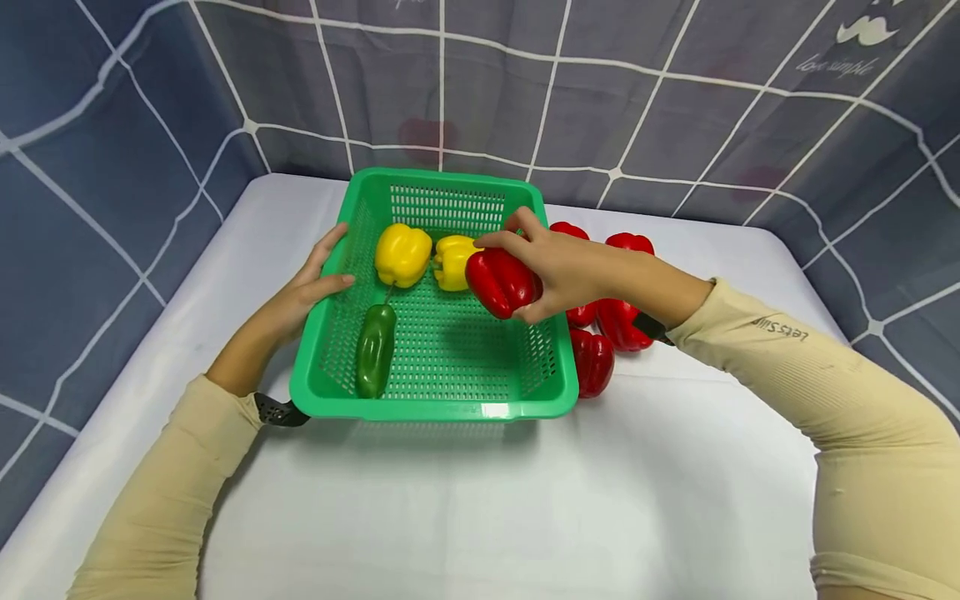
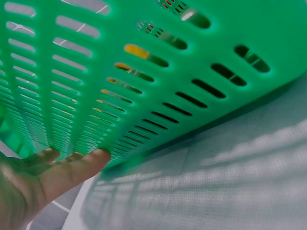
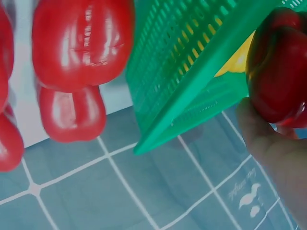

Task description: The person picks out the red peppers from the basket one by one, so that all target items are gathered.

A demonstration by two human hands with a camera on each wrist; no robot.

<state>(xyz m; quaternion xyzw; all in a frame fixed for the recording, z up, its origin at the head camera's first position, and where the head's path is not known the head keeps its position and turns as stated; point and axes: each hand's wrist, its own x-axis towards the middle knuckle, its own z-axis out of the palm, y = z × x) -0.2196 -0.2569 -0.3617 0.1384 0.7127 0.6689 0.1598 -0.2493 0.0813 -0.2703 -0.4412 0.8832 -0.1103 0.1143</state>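
My right hand (image 1: 558, 262) grips a red bell pepper (image 1: 501, 282) above the right part of a green plastic basket (image 1: 442, 410). The same pepper (image 3: 280, 72) shows at the right edge of the right wrist view. At the basket's left side, my left hand (image 1: 303, 292) rests with its fingers extended against the rim. In the left wrist view, its fingertips touch the slotted outer wall (image 2: 158, 100). Inside the basket lie two yellow bell peppers, one at the left (image 1: 402, 255) and one at the middle (image 1: 453, 262), the latter partly behind the held pepper. A long green pepper (image 1: 375, 350) lies front left.
Several more red bell peppers (image 1: 592, 362) sit on the white tabletop (image 1: 450, 517) just right of the basket, some partly hidden by the right forearm. A grey cloth with white grid lines (image 1: 495, 92) stands behind and at both sides.
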